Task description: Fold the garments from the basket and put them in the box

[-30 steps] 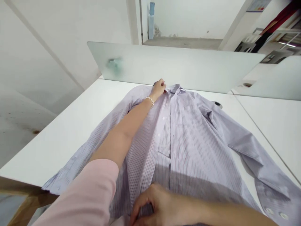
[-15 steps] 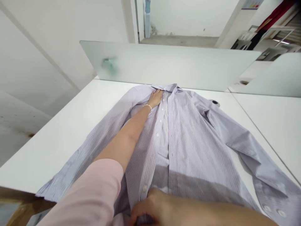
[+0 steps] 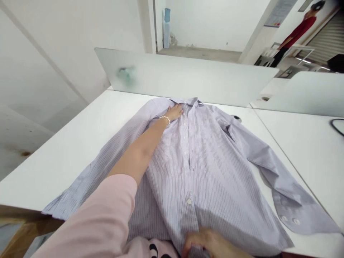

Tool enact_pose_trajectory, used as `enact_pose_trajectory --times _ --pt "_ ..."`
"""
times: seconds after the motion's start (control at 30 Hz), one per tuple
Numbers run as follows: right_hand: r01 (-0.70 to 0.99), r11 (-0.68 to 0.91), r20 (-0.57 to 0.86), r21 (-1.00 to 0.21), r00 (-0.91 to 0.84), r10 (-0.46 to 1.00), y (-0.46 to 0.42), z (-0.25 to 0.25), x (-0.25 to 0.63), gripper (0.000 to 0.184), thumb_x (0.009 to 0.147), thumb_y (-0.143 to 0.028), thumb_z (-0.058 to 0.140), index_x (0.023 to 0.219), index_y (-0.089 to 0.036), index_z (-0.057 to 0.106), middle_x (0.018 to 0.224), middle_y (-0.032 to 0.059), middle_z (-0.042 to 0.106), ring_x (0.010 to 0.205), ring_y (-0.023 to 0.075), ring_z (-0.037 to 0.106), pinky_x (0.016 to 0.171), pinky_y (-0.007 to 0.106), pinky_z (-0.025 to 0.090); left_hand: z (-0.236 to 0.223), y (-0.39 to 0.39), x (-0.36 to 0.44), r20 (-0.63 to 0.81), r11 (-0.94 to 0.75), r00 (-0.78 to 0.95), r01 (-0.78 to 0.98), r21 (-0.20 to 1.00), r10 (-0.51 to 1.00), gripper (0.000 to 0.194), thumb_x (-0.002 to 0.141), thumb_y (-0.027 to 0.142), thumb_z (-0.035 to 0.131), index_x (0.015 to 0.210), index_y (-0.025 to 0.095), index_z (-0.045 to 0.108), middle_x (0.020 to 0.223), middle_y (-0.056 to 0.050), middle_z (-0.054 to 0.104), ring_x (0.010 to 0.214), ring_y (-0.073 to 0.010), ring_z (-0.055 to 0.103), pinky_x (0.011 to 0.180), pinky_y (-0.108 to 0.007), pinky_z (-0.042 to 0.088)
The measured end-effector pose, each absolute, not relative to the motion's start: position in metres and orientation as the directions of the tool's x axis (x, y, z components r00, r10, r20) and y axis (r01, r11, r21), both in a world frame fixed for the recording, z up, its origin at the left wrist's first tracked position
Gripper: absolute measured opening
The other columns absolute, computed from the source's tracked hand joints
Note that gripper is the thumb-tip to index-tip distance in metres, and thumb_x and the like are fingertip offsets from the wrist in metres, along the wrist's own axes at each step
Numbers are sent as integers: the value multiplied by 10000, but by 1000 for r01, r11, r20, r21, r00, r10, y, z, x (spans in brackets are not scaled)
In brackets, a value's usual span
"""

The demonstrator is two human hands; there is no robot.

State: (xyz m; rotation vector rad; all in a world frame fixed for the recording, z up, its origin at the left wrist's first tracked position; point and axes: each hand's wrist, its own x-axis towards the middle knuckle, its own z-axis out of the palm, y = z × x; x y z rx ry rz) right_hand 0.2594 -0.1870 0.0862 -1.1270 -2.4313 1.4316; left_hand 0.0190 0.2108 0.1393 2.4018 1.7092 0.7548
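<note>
A person's left hand [image 3: 174, 113] lies open and flat, palm down, on a pale lilac pinstriped button-front shirt [image 3: 206, 168], fingers just beside the collar [image 3: 185, 101]. A beaded bracelet [image 3: 164, 120] circles the wrist, and a pink sleeve [image 3: 88, 215] covers the forearm nearer the elbow. The right hand [image 3: 208, 243] sits at the lower edge of the view on the shirt's front, fingers [image 3: 193, 238] curved down onto the cloth; whether they pinch it cannot be told.

The shirt lies face up on a white table [image 3: 80, 154], collar toward a frosted glass divider [image 3: 185, 77], sleeves spread to either side. Two cuff buttons [image 3: 288, 220] show on the sleeve at the right. A black cable [image 3: 337, 125] lies on the next table [image 3: 303, 154]. A figure in red [image 3: 298, 32] stands in the distance. A poster [image 3: 279, 14] hangs on a far wall, its writing too small to read; no brand or label is legible.
</note>
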Motion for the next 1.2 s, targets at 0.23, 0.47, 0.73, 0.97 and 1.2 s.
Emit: enact_pose_trajectory --times 0.23,0.47,0.73,0.97,1.2 --pt "426 224 -123 -876 -649 751 -202 78 249 211 862 -245 641 1053 -228 730 994 41 676 895 162 620 811 267 474 116 160 9 245 -494 444 844 210 862 570 1043 398 299 1589 235 286 1695 -106 181 1575 -319 128 1220 -698 25" --pt "358 38 -199 -933 -603 773 -226 61 226 156 845 -340 687 935 -225 740 900 24 655 884 166 608 833 280 479 108 152 11 245 -422 363 868 262 899 567 1050 413 293 1598 273 290 1700 -61 170 1581 -317 91 1217 -702 -24" --pt "397 6 -256 -918 -602 756 -238 48 249 163 894 -329 642 875 -202 743 743 11 616 725 134 582 668 233 469 109 157 15 260 -374 303 880 292 917 558 1051 355 348 1595 240 303 1698 -76 181 1578 -334 94 1215 -702 -47" --pt "596 445 -88 -668 -658 748 -240 73 288 237 955 -233 578 1168 -251 682 1178 83 612 1000 181 646 838 290 554 107 164 18 263 -334 256 889 315 930 530 1063 268 403 1582 188 334 1680 -80 238 1571 -331 103 1235 -670 -33" --pt "424 789 422 -444 -678 602 -228 93 225 154 989 -120 523 1086 -188 622 1147 96 574 1017 173 596 850 297 540 104 162 13 296 -333 241 889 316 924 535 1056 540 294 1522 295 388 1671 108 250 1559 -237 91 1291 -605 25"
